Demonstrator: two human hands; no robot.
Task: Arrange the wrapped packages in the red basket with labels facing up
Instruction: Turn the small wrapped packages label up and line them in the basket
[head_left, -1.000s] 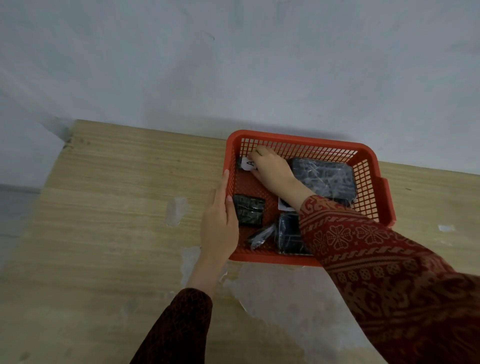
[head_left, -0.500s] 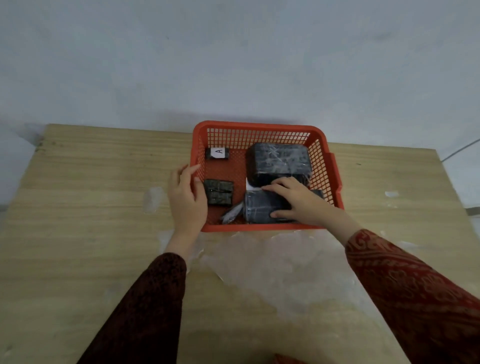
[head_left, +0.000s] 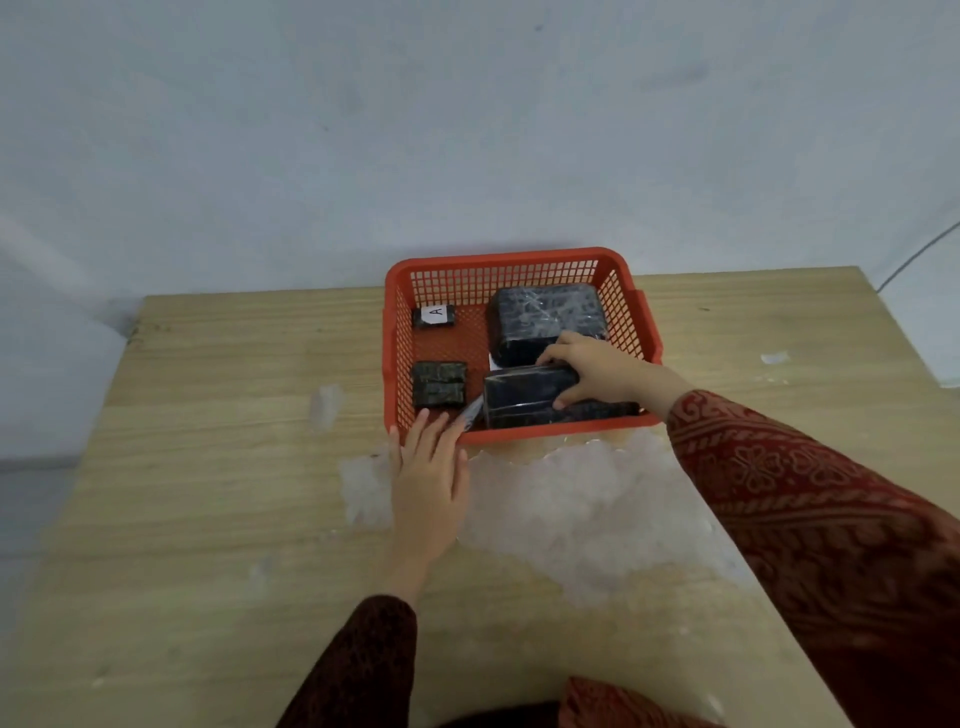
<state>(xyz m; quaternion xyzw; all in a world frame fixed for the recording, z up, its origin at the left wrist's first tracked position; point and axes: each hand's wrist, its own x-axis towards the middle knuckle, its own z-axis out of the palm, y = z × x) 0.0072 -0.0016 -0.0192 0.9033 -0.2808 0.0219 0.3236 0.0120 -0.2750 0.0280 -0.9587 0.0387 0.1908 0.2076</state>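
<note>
A red basket (head_left: 511, 262) sits at the far middle of the wooden table. In its back left lies a small dark package with a white label "A" (head_left: 434, 315) facing up. A big dark wrapped package (head_left: 545, 319) fills the back right, with a white corner of paper under its near left edge. A small dark package (head_left: 438, 384) lies front left, no label showing. My right hand (head_left: 597, 369) grips a medium dark package (head_left: 524, 389) at the front, tilted on its edge. My left hand (head_left: 428, 470) rests flat, fingers apart, against the basket's near left corner.
A pale, scuffed patch (head_left: 571, 499) spreads over the wooden table (head_left: 208, 467) just in front of the basket. A grey wall stands right behind the table. The table's right edge is near the basket; a thin cable (head_left: 919, 254) hangs at the far right.
My right hand left the "A" package at the back left and came to the front package, now lifting it onto its edge. My left hand slid from the basket's left side to its near corner.
</note>
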